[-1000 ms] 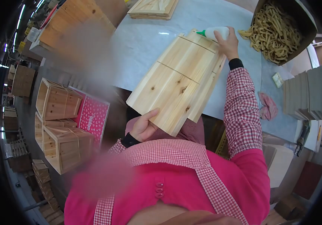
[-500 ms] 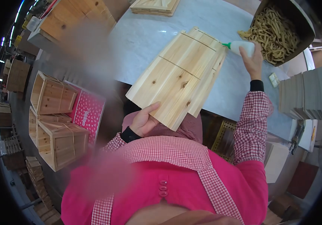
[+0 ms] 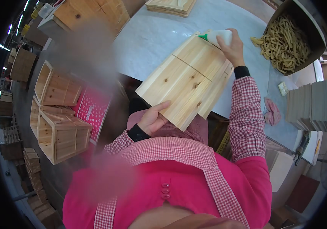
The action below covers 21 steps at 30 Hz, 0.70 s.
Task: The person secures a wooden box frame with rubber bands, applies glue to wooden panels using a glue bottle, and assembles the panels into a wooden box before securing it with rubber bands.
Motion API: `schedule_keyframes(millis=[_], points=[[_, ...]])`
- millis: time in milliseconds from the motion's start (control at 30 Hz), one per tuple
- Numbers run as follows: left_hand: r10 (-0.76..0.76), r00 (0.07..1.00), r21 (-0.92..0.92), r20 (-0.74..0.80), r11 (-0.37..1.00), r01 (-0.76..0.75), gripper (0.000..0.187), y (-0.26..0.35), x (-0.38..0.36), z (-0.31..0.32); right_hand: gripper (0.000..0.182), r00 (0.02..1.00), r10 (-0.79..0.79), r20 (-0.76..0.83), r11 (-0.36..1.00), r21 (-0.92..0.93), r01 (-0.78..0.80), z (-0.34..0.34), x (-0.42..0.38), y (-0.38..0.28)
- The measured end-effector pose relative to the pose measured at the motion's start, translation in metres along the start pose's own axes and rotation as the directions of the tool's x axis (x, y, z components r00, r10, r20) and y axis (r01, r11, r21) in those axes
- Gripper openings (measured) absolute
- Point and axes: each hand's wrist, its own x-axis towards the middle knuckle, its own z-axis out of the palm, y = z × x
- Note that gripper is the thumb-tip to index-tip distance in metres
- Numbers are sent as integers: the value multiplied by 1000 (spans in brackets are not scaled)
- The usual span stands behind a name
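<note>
A stack of pale wooden boards (image 3: 188,78) leans from my lap onto the edge of the grey table (image 3: 159,34). My left hand (image 3: 154,118) grips the boards' near lower edge. My right hand (image 3: 232,47) holds a white glue bottle with a green nozzle (image 3: 215,36) at the boards' far top edge, nozzle pointing left onto the wood.
A cardboard box of tan rubber bands (image 3: 285,36) stands at the table's far right. Grey board stacks (image 3: 316,105) and a pink rag (image 3: 272,112) lie right. Wooden crates (image 3: 58,131) and a pink box (image 3: 91,114) sit on the floor left. More wood panels (image 3: 171,5) lie at the table's far side.
My right hand swung the glue bottle out to the right beside the boards, then brought it back to the boards' top edge. My left hand kept its hold.
</note>
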Motion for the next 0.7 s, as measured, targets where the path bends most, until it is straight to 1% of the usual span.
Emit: schedule_keyframes(millis=[33, 133, 200, 300, 367, 433, 533, 567, 600, 633, 667, 700], points=[[6, 1000, 1, 2, 1000, -6, 57, 0, 0, -1, 42, 1000, 1, 3, 1000, -2, -1, -8, 0, 1], [-10, 1000, -28, 3, 1000, 10, 55, 1, 0, 1, 41, 997, -70, 46, 990, -123, 75, -44, -10, 6], [-25, 1000, -47, 4, 999, 25, 55, 1, -2, 2, 40, 997, -64, 42, 988, -136, 69, -65, -22, 9], [-15, 1000, -23, 17, 1000, 16, 54, 3, -4, 7, 40, 998, -60, 26, 986, -157, 63, -94, -38, 10], [-11, 1000, -24, 23, 1000, 11, 54, 1, -4, 7, 39, 999, -30, 17, 980, -198, 33, -108, -46, 8], [11, 999, -16, 31, 1000, -10, 54, 2, -4, 6, 39, 1000, -17, 16, 976, -216, 20, -111, -50, -1], [9, 999, -38, 46, 999, -7, 54, 0, 3, 0, 40, 987, 66, -148, 977, -190, -94, -97, -57, -17], [9, 999, -49, 50, 999, -6, 54, -1, 2, -2, 40, 988, 68, -136, 979, -182, -92, -86, -62, -25], [17, 999, -59, 38, 998, -15, 54, -2, 1, -2, 41, 977, 185, -107, 982, -18, -188, -71, -67, -35], [25, 999, -51, 43, 998, -23, 55, -1, 0, 1, 41, 954, 294, -61, 948, 144, -283, -55, -71, -45], [31, 998, -43, 48, 999, -29, 56, 0, -1, 4, 41, 920, 393, 2, 879, 293, -376, -41, -76, -54], [36, 998, -33, 56, 999, -35, 57, 0, -2, 6, 41, 921, 390, 13, 877, 299, -376, -25, -80, -57]])
